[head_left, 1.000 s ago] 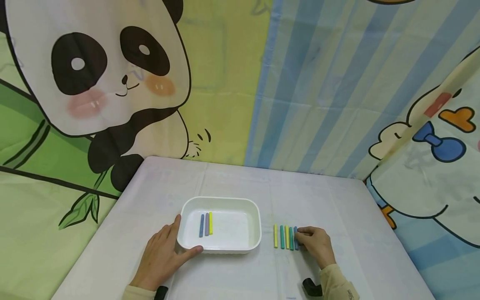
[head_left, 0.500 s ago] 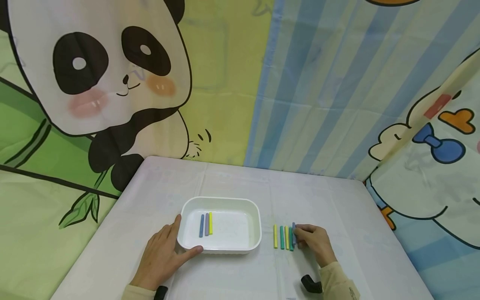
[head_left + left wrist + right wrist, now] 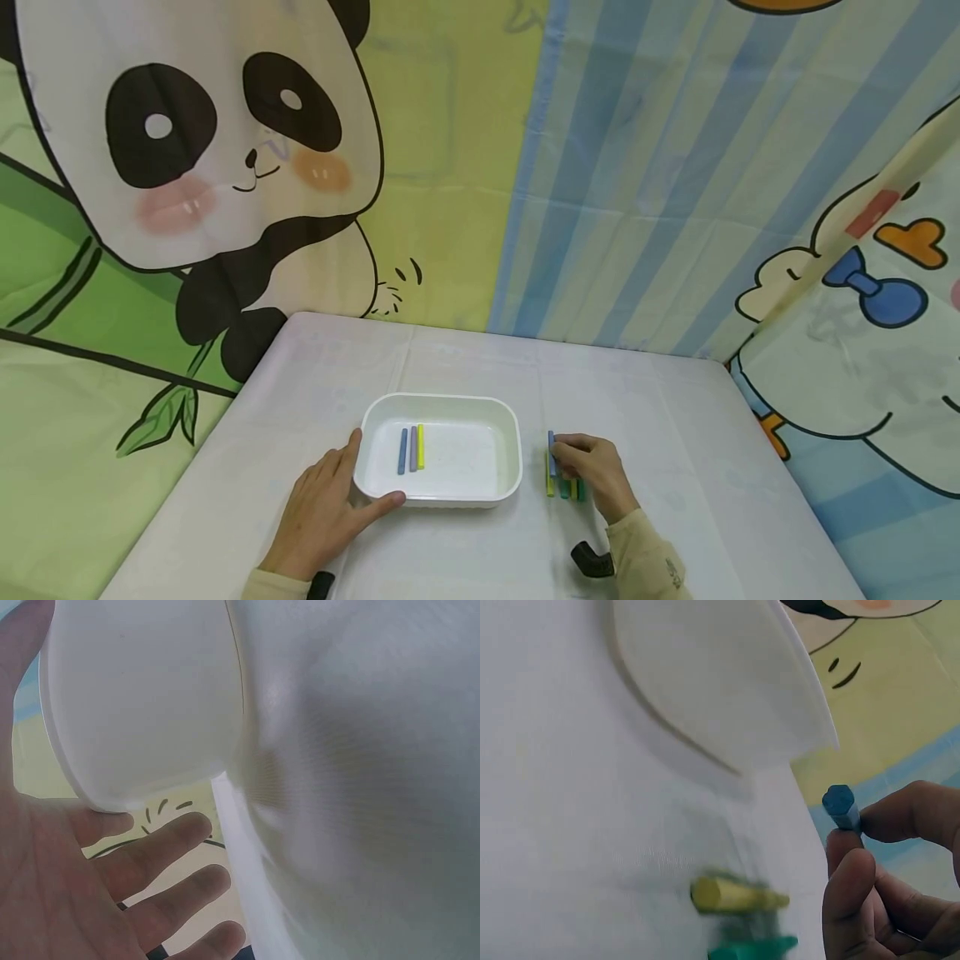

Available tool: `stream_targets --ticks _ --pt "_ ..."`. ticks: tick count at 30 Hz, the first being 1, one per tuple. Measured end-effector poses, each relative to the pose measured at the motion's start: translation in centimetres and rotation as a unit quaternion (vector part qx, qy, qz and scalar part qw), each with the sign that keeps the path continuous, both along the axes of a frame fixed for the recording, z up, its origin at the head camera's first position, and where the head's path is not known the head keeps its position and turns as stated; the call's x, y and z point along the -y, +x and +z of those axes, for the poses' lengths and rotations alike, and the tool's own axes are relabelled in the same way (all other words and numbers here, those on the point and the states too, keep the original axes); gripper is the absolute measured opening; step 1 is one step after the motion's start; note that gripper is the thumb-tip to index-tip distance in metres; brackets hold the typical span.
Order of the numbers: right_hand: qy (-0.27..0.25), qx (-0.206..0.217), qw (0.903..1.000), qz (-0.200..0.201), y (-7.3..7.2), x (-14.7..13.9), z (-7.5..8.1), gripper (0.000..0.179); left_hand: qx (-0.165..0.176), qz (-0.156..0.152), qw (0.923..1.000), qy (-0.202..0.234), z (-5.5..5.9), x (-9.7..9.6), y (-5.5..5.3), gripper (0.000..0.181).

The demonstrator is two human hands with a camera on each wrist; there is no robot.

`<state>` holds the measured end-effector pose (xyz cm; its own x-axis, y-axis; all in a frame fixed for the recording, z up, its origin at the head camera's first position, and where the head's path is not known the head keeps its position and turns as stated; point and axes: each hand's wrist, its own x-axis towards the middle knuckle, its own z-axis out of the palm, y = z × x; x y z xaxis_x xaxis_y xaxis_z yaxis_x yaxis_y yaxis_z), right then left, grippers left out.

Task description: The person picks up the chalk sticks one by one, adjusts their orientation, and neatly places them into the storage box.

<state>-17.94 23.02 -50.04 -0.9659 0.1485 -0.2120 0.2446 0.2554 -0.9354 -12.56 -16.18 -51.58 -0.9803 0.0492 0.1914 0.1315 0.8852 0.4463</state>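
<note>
Right sleeve (image 3: pixel 647 560): small mark, too tiny for me to read
Wall cloth (image 3: pixel 465 167): faint marks, no text I can read

Blue stick (image 3: pixel 551 454): slim, straight, blunt-ended; pinched between thumb and fingertips of the right hand (image 3: pixel 600 471), raised, apart from the sticks below.

White tray (image 3: pixel 437 502): shallow, rectangular, rounded corners, sitting level; left hand (image 3: pixel 318 512) touches its left end. In its left half, three parallel sticks lying flat, left to right: second blue stick (image 3: pixel 402 451), purple stick (image 3: pixel 413 448), yellow stick (image 3: pixel 421 447).

Right of tray, a row lying side by side, partly hidden by the hand: outer yellow stick (image 3: pixel 550 487), green stick (image 3: pixel 564 490), inner yellow stick (image 3: pixel 574 490), last green stick (image 3: pixel 581 492).
</note>
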Motion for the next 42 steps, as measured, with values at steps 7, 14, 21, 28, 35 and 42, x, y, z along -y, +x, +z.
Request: stream_targets --ticks 7,14,21,28,35,42 --pt "-0.005 -0.014 0.9994 0.031 -0.5 2.5 0.6 0.036 0.002 0.002 1.0 0.0 -0.3 0.1 -0.2 0.124" --pt "-0.006 -0.02 0.9989 0.042 -0.8 4.0 1.2 0.035 -0.005 -0.001 1.0 0.001 -0.3 0.0 -0.1 0.123" --pt "0.012 -0.031 0.9984 0.046 -0.9 4.7 1.7 0.033 0.006 0.001 1.0 -0.001 -0.3 0.0 -0.1 0.125" --pt "0.008 -0.03 0.9983 0.049 -1.1 5.7 2.4 0.031 0.005 0.001 1.0 -0.002 -0.3 0.0 -0.2 0.125" --pt "0.003 -0.042 0.9971 0.063 -1.2 7.1 3.2 0.03 0.003 -0.002 1.0 -0.001 -0.3 -0.1 -0.2 0.125" --pt "0.005 -0.049 0.9958 0.077 -1.5 8.9 3.7 0.027 0.0 -0.002 1.0 -0.002 -0.3 0.0 -0.1 0.125"
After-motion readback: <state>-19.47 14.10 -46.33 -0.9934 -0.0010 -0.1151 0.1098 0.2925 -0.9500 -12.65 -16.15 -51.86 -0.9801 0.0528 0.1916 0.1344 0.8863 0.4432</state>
